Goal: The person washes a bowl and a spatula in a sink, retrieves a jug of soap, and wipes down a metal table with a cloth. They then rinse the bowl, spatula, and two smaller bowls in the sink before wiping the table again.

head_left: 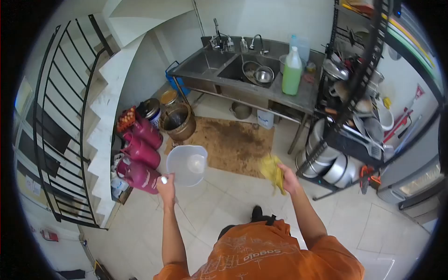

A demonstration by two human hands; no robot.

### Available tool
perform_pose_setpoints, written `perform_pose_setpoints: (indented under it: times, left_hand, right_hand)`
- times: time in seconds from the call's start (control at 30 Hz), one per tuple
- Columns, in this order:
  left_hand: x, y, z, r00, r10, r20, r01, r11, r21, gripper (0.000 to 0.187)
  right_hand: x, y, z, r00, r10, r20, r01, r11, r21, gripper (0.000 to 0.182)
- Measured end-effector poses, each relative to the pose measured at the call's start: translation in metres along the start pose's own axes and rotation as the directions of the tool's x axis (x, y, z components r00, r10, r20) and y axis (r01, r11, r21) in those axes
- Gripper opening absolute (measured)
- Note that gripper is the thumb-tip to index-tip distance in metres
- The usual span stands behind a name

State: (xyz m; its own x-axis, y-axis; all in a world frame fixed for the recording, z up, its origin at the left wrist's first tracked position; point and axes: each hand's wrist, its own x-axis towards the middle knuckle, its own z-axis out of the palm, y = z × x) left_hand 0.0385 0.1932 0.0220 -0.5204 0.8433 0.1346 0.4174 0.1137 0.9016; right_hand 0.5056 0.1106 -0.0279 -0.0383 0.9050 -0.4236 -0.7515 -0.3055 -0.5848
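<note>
My left hand [166,190] is closed around something small and white, close to the rim of a translucent plastic basin [186,165]. Whether the fingers also grip the basin's rim is hard to tell. On the right, my right hand [289,179] is closed on a yellow cloth [272,172], which hangs from the fingers and is slightly blurred. Both hands are held out in front of my orange shirt, well apart from each other.
Pink gas cylinders [140,175] and a brown bucket [177,122] stand at the left. Ahead, a steel sink [228,70] holds bowls, with a green liquid jug [292,72] beside it. Brown cardboard [233,140] lies on the floor. A pot-filled rack [347,130] stands right.
</note>
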Motion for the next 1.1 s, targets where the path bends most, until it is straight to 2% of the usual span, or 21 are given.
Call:
perform_pose_setpoints:
  times: [0.1, 0.17, 0.23, 0.3, 0.37, 0.4, 0.43, 0.47, 0.53, 0.57, 0.6, 0.63, 0.67, 0.7, 0.77, 0.8, 0.83, 0.87, 0.97, 1.03, 1.1]
  left_hand:
    - [0.044, 0.100, 0.069, 0.979, 0.103, 0.174, -0.118, 0.990, 0.078, 0.038]
    - [0.100, 0.126, 0.134, 0.936, 0.216, 0.279, -0.272, 0.945, 0.181, 0.045]
    - [0.148, 0.163, 0.205, 0.882, 0.271, 0.386, -0.327, 0.941, 0.087, 0.050]
    - [0.213, 0.173, 0.294, 0.791, 0.415, 0.450, -0.497, 0.864, 0.077, 0.054]
    - [0.252, 0.231, 0.356, 0.688, 0.309, 0.656, -0.462, 0.884, 0.069, 0.056]
    - [0.276, 0.247, 0.397, 0.647, 0.367, 0.668, -0.523, 0.852, 0.038, 0.055]
    - [0.298, 0.261, 0.438, 0.598, 0.423, 0.680, -0.580, 0.815, 0.003, 0.055]
    - [0.320, 0.278, 0.479, 0.566, 0.425, 0.706, -0.632, 0.774, 0.041, 0.052]
    - [0.359, 0.310, 0.564, 0.502, 0.465, 0.730, -0.708, 0.705, 0.038, 0.047]
    - [0.376, 0.319, 0.609, 0.467, 0.496, 0.732, -0.733, 0.680, 0.007, 0.045]
    - [0.388, 0.329, 0.642, 0.432, 0.527, 0.732, -0.758, 0.652, -0.021, 0.044]
    - [0.393, 0.341, 0.665, 0.407, 0.585, 0.702, -0.769, 0.634, -0.082, 0.042]
    - [0.393, 0.356, 0.689, 0.380, 0.641, 0.667, -0.780, 0.610, -0.142, 0.041]
    - [0.390, 0.370, 0.714, 0.356, 0.694, 0.626, -0.785, 0.585, -0.202, 0.040]
    - [0.372, 0.382, 0.749, 0.114, 0.843, 0.526, -0.781, 0.403, -0.477, 0.033]
    - [0.358, 0.388, 0.756, -0.006, 0.861, 0.508, -0.720, 0.349, -0.600, 0.028]
    - [0.344, 0.390, 0.761, -0.130, 0.815, 0.564, -0.668, 0.348, -0.658, 0.024]
    - [0.328, 0.387, 0.759, -0.251, 0.754, 0.607, -0.610, 0.364, -0.704, 0.020]
    - [0.298, 0.360, 0.780, -0.470, 0.749, 0.467, -0.488, 0.220, -0.845, 0.023]
    - [0.294, 0.345, 0.799, -0.599, 0.751, 0.277, -0.387, 0.031, -0.922, 0.022]
    - [0.303, 0.339, 0.820, -0.729, 0.611, 0.310, -0.383, 0.012, -0.924, 0.020]
  right_hand:
    - [0.072, -0.001, -0.073, 0.990, 0.028, -0.137, -0.087, 0.888, -0.452, 0.035]
    - [0.107, -0.014, -0.092, 0.985, -0.048, -0.168, -0.077, 0.742, -0.666, 0.035]
    - [0.132, -0.023, -0.101, 0.972, -0.148, -0.185, -0.064, 0.587, -0.807, 0.035]
    - [0.153, -0.033, -0.106, 0.941, -0.203, -0.271, -0.089, 0.624, -0.776, 0.036]
    - [0.155, -0.036, -0.112, 0.894, -0.250, -0.370, -0.128, 0.651, -0.749, 0.034]
    - [0.153, -0.037, -0.113, 0.863, -0.280, -0.420, -0.147, 0.657, -0.740, 0.033]
    - [0.159, -0.020, -0.130, 0.763, -0.272, -0.587, -0.146, 0.811, -0.566, 0.033]
    - [0.147, -0.005, -0.145, 0.785, -0.358, -0.505, 0.012, 0.824, -0.566, 0.039]
    - [0.138, 0.063, -0.220, 0.592, -0.384, -0.709, 0.000, 0.879, -0.476, 0.060]
    - [0.117, 0.080, -0.213, 0.584, -0.434, -0.686, 0.057, 0.865, -0.499, 0.059]
    - [0.108, 0.084, -0.184, 0.448, -0.286, -0.847, 0.023, 0.951, -0.309, 0.060]
    - [0.104, 0.080, -0.139, 0.385, -0.247, -0.889, 0.031, 0.966, -0.255, 0.057]
    - [0.096, 0.109, -0.147, 0.442, -0.269, -0.856, 0.155, 0.963, -0.222, 0.052]
    - [0.096, 0.122, -0.128, 0.373, -0.279, -0.885, 0.245, 0.949, -0.196, 0.051]
    - [0.099, 0.159, -0.116, 0.337, -0.274, -0.901, 0.230, 0.952, -0.203, 0.061]
    - [0.102, 0.165, -0.099, 0.412, -0.333, -0.848, 0.193, 0.942, -0.276, 0.062]
    - [0.105, 0.190, -0.085, 0.442, -0.473, -0.762, 0.255, 0.881, -0.399, 0.059]
    - [0.120, 0.186, -0.077, 0.448, -0.389, -0.805, 0.178, 0.921, -0.346, 0.060]
    - [0.197, 0.145, -0.068, 0.423, -0.183, -0.888, 0.058, 0.983, -0.175, 0.062]
    - [0.243, 0.092, -0.073, 0.424, -0.146, -0.894, 0.057, 0.989, -0.134, 0.064]
    - [0.282, 0.037, -0.079, 0.419, -0.137, -0.898, 0.066, 0.991, -0.120, 0.066]
